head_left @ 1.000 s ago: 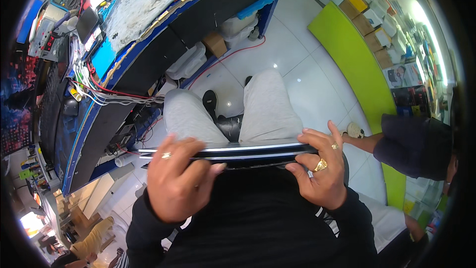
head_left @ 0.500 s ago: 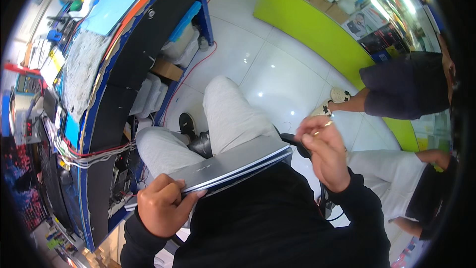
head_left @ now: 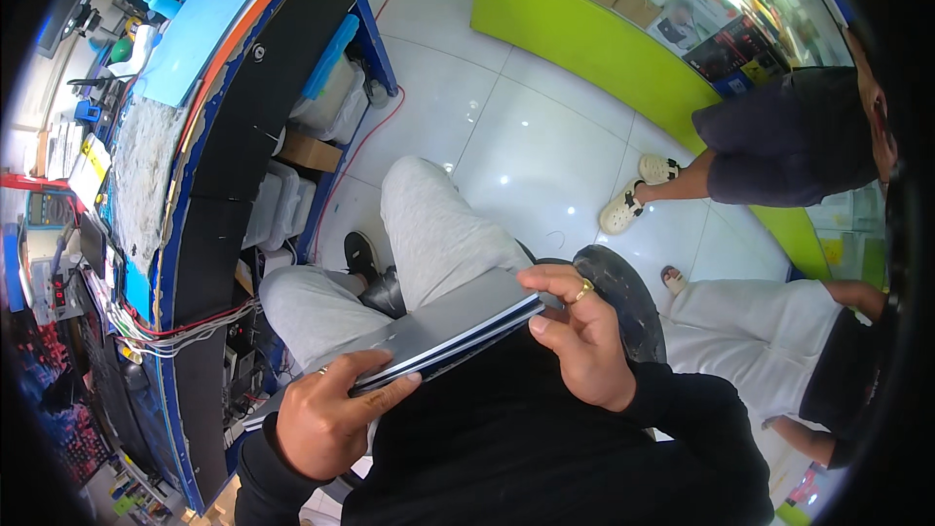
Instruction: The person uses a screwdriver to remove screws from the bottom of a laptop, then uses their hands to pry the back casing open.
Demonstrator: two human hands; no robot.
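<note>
A thin silver-grey laptop [head_left: 466, 310] lies across my lap, with a narrow dark gap showing between its layers along the edge towards me. My left hand [head_left: 326, 417] grips its left end, thumb along the near edge and fingers over the top. At the right corner, my right hand [head_left: 590, 355] has its forefinger on the top face and its thumb by the near edge, closed around the corner. Its other fingers are curled, and a ring shows on one. The laptop's underside is hidden.
To the left stands a cluttered workbench [head_left: 146, 161] with cables and shelves of plastic boxes [head_left: 278, 205]. A red cable [head_left: 365, 141] runs along the tiled floor. A black stool seat [head_left: 623, 297] is beside me. Two people are at the right, near a lime-green counter [head_left: 575, 49].
My right hand has come down and left from above the floor onto the laptop's right corner. My left hand still holds the other end. The whole view has shifted slightly.
</note>
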